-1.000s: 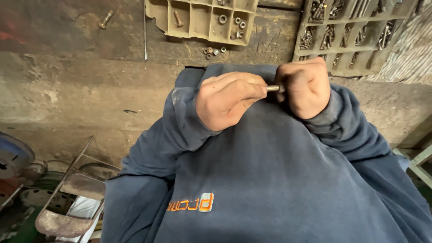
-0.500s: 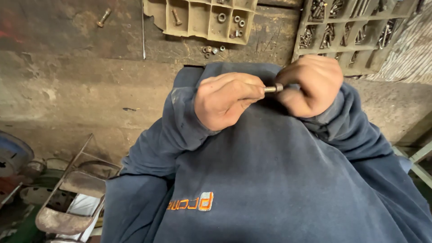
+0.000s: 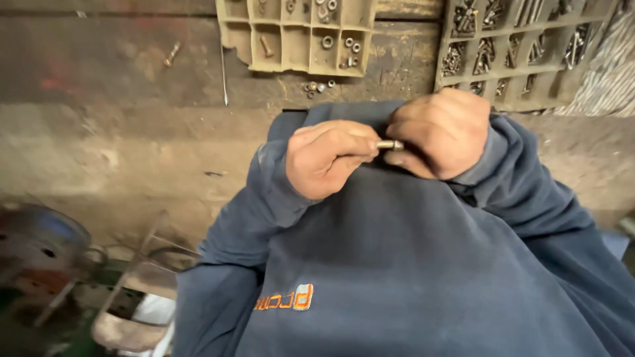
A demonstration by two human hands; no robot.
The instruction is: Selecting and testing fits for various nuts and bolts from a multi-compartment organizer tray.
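Observation:
My left hand point(image 3: 327, 157) and my right hand point(image 3: 442, 132) meet in front of my chest, over a dark blue sweatshirt point(image 3: 410, 264). Between them they pinch a small metal bolt point(image 3: 389, 144); only a short grey stretch of it shows between the fingertips. Both hands have their fingers curled closed around it. Whether a nut sits on the bolt is hidden by my right fingers.
A worn wooden workbench point(image 3: 119, 73) lies ahead. On it stand a beige compartment tray point(image 3: 297, 33) with a few nuts and a second tray point(image 3: 522, 46) full of screws. Loose nuts point(image 3: 316, 86) lie by the first tray. Metal parts point(image 3: 40, 244) sit low on the left.
The hands have stayed together on the bolt, with my right hand turning slightly around it. The camera view has shifted a little.

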